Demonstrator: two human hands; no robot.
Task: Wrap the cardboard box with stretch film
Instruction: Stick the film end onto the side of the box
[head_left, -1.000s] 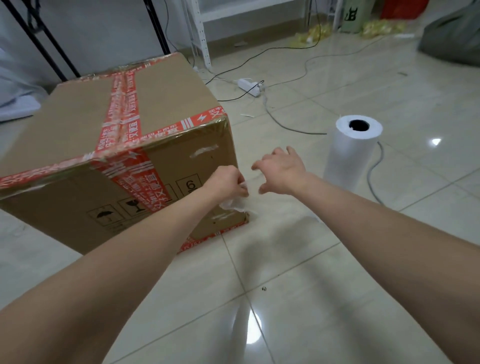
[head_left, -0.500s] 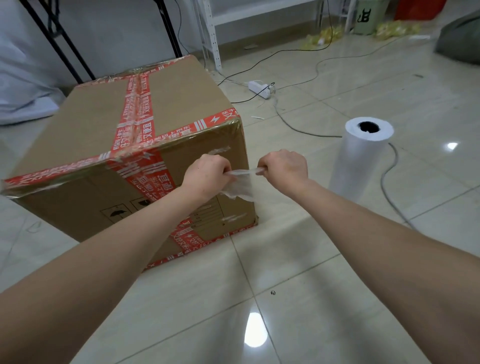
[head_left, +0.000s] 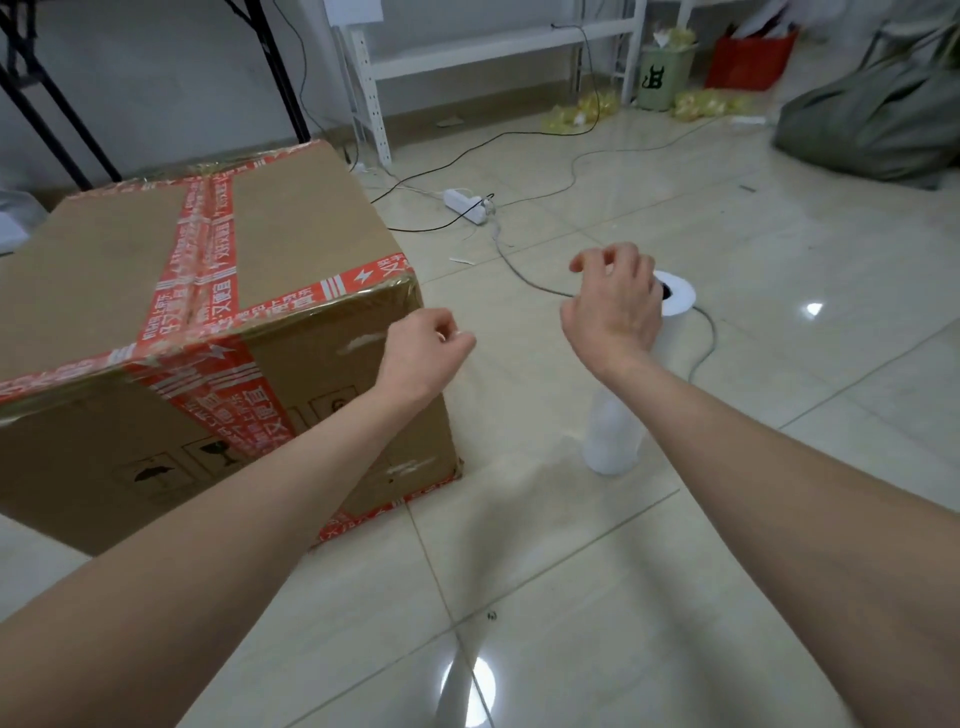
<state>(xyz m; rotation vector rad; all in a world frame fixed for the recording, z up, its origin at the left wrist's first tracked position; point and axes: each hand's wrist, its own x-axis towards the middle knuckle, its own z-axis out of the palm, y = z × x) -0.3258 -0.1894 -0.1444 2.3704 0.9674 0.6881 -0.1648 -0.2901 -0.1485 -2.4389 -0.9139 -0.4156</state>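
Note:
A large cardboard box (head_left: 301, 244) crossed with red printed tape stands on the tiled floor at the left, and glossy film covers its top edges. My left hand (head_left: 423, 351) hovers at the box's near right corner with fingers curled against the thumb; I see no film in it. To the right, a white roll of stretch film (head_left: 613, 441) stands upright on the floor. My right hand (head_left: 613, 306) hangs over the roll's upper part with fingers loosely hooked, holding nothing, and hides much of the roll.
A white power strip (head_left: 464, 205) and grey cables trail across the floor behind the roll. White shelving (head_left: 483, 52), a green bin (head_left: 661, 75) and a red crate (head_left: 748, 60) line the back wall. A grey sack (head_left: 878, 124) lies far right. Black stand legs (head_left: 270, 67) rise behind the box.
Half a second ago both hands pulled a twisted strip of film between them at the box corner. Now they are apart, the strip is gone from view, and my right hand is over the roll.

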